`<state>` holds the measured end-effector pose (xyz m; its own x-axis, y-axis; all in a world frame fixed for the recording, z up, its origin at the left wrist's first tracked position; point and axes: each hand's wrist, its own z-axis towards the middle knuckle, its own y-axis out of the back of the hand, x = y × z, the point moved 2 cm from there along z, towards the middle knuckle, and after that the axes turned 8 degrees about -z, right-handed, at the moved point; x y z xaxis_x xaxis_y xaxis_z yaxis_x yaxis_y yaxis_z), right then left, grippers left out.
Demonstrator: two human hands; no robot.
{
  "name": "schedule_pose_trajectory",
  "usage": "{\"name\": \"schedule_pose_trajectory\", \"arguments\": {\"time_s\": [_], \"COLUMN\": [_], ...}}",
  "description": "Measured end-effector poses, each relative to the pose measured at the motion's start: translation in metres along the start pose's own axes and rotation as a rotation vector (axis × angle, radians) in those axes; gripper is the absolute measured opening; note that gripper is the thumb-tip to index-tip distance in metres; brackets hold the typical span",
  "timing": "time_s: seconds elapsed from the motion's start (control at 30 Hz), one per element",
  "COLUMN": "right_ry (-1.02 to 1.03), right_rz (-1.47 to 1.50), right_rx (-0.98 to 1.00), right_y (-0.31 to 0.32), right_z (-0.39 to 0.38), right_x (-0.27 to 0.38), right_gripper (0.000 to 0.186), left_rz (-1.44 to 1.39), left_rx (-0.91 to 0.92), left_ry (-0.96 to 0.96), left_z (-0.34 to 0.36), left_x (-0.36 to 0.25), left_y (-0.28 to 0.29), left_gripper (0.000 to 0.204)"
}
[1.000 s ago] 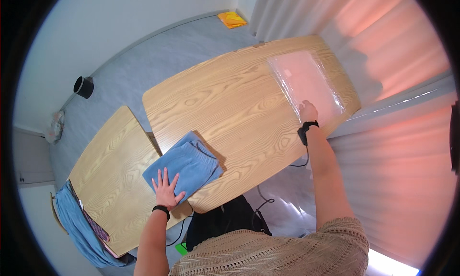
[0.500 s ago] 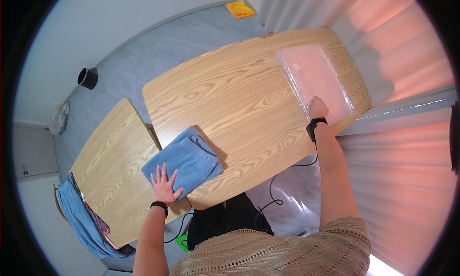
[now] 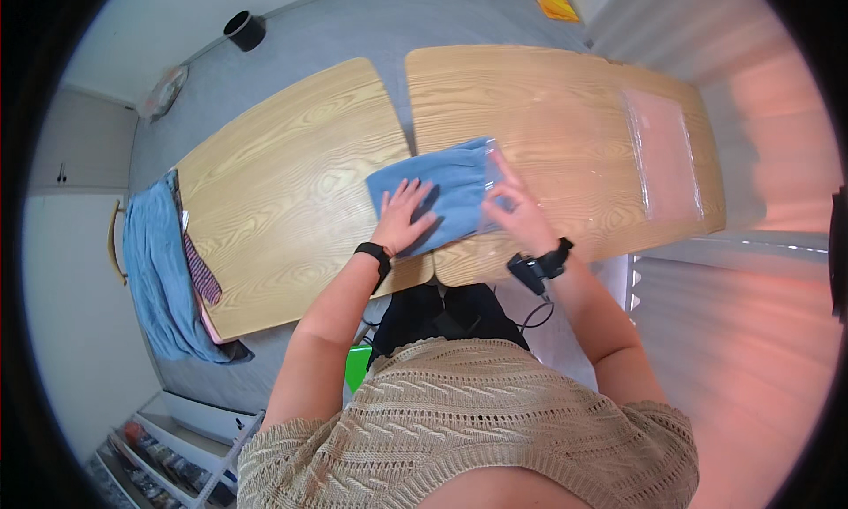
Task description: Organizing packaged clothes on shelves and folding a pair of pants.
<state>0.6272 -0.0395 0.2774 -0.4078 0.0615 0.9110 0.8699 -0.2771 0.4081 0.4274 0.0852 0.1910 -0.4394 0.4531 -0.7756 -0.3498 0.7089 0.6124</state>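
A folded light blue garment lies across the gap between the two tabletops in front of me. My left hand rests flat on its left part, fingers spread. At the garment's right edge, my right hand has its fingers bent around the edge of a clear plastic bag. The bag is hard to make out against the wood; its edge touches the garment's right end, and I cannot tell whether it overlaps the cloth. A stack of clear plastic bags lies toward the table's right end.
Blue garments and a patterned cloth hang over the left table end by a chair. A black bin and a yellow packet are on the floor beyond. Pale curtains hang at right, and a divided rack stands lower left.
My right hand has come from the bag stack to the garment, bringing a clear bag. My left hand stays on the garment. The whole view has turned toward the left table.
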Motion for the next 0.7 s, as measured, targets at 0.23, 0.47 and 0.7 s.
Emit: {"name": "schedule_pose_trajectory", "arguments": {"time_s": [0.23, 0.47, 0.7], "right_ry": [0.124, 0.111, -0.326], "right_rz": [-0.064, -0.078, -0.269], "right_rx": [0.356, 0.531, -0.044], "right_y": [-0.148, -0.212, -0.066], "right_z": [0.004, -0.005, 0.017], "right_x": [0.031, 0.029, -0.032], "right_gripper": [0.010, 0.017, 0.040], "left_rz": [-0.746, -0.955, -0.877], "left_rx": [-0.516, -0.588, -0.877], "left_ry": [-0.025, 0.408, 0.521], "left_z": [-0.070, -0.126, -0.166], "left_x": [-0.002, 0.081, 0.164], "left_y": [0.051, 0.049, 0.070], "left_gripper": [0.027, 0.034, 0.042]}}
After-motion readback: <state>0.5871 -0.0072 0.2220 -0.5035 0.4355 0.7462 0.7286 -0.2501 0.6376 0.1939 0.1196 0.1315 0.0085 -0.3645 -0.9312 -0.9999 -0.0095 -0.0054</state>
